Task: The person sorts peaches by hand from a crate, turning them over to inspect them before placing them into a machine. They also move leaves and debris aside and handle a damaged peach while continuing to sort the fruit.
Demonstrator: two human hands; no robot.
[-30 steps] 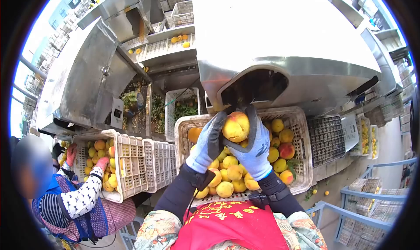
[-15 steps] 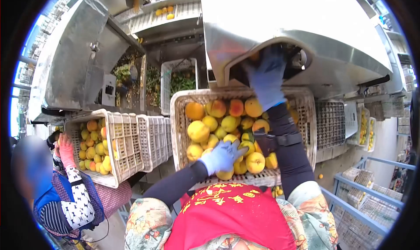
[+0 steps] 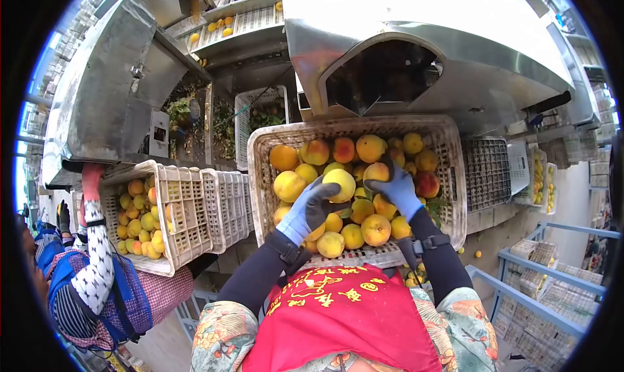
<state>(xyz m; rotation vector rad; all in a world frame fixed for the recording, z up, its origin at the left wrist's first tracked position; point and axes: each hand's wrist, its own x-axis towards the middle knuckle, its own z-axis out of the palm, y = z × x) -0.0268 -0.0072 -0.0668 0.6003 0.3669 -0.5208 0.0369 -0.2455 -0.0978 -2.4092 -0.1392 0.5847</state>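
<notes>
A white plastic crate (image 3: 455,203) full of yellow and orange-red peaches stands in front of me. Over its middle my left hand (image 3: 311,206), in a blue glove with dark fingers, is closed round a large yellow peach (image 3: 340,185). Just to the right, my right hand (image 3: 395,188), gloved the same way, has its fingers round an orange peach (image 3: 376,172). Both hands are above the other peaches, a short gap apart. Behind the crate is the dark opening (image 3: 383,73) of a metal machine.
On the left a co-worker (image 3: 97,268) reaches toward a metal housing (image 3: 97,105), beside a tilted crate of peaches (image 3: 162,209). Stacked crates (image 3: 227,203) stand between us. A blue railing (image 3: 552,258) is at the right. Peaches lie on a conveyor (image 3: 253,22) behind.
My right hand has come out of the machine opening down to the crate and holds a peach. My left hand has lifted a yellow peach. The co-worker's arm has moved up toward the metal housing.
</notes>
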